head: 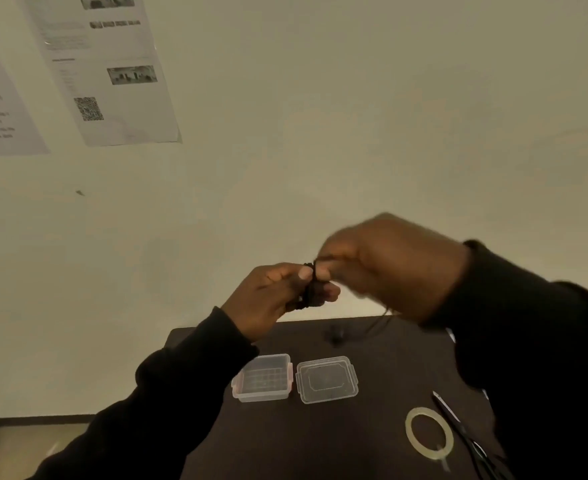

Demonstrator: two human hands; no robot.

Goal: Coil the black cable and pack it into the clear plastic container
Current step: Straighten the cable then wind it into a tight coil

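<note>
Above the dark table (372, 445), the black cable (311, 289) is being pinched as a small bundle by the left hand (271, 299), while the blurred right hand (389, 268) is being closed on its strand. Loops could be spilling loose if pinching slackens before the open clear plastic container (262, 377) is reached.

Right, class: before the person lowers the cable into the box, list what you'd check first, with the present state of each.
1. Cable bundled between both hands: ok.
2. Left hand pinching the bundle: ok.
3. Right hand finished wrapping: cannot tell, blurred.
4. Loose tail trailing to the table: not ok.
5. Container open, inside free: ok.
6. Lid off, lying beside it: ok.
</note>
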